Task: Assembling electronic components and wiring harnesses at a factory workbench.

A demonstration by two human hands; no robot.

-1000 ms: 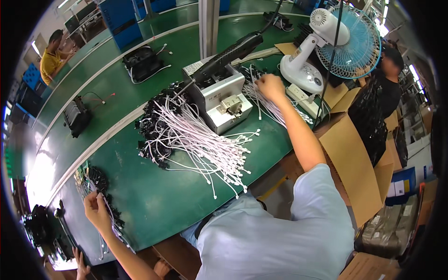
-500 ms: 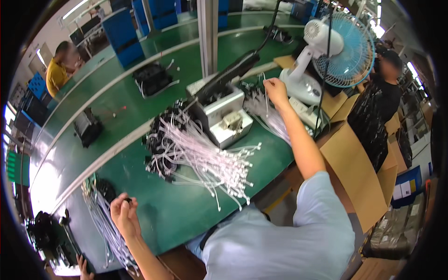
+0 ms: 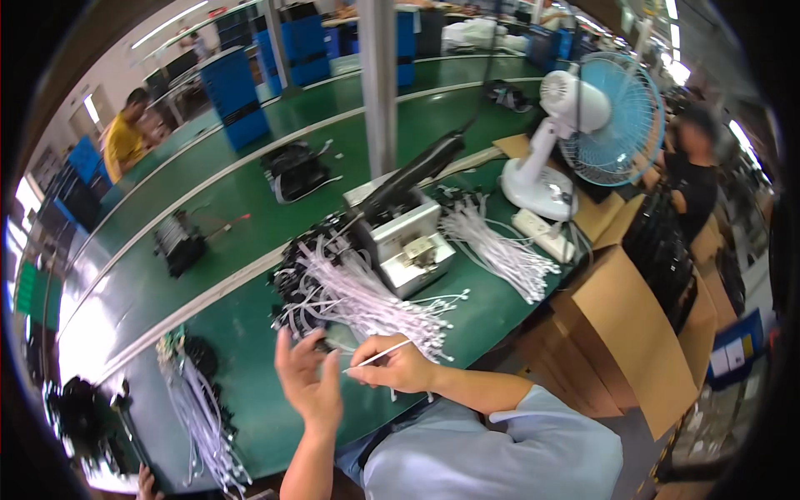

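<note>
My right hand (image 3: pixel 402 367) pinches a thin white cable (image 3: pixel 388 352) in front of my body, over the near edge of the green bench. My left hand (image 3: pixel 308 383) is raised just left of it, thumb and fingers apart; it is slightly blurred and I make out nothing in it. Right behind both hands lies a big bundle of white cables (image 3: pixel 375 302) with small white connectors and black parts at its far end. A smaller white cable bundle (image 3: pixel 500 250) lies to the right of a grey metal bench device (image 3: pixel 408 258). Another bundle of cables (image 3: pixel 198 417) rests at the left.
A white fan with blue blades (image 3: pixel 612 117) and a white power strip (image 3: pixel 543 235) stand at the right. Below them is an open cardboard box (image 3: pixel 637 333). Black units (image 3: pixel 296 171) sit on the green line. Another person's hand (image 3: pixel 147 482) shows at the lower left.
My right hand has come back from the right-hand bundle to the front with a white cable. My left hand has moved right and opened; the small dark thing in it no longer shows.
</note>
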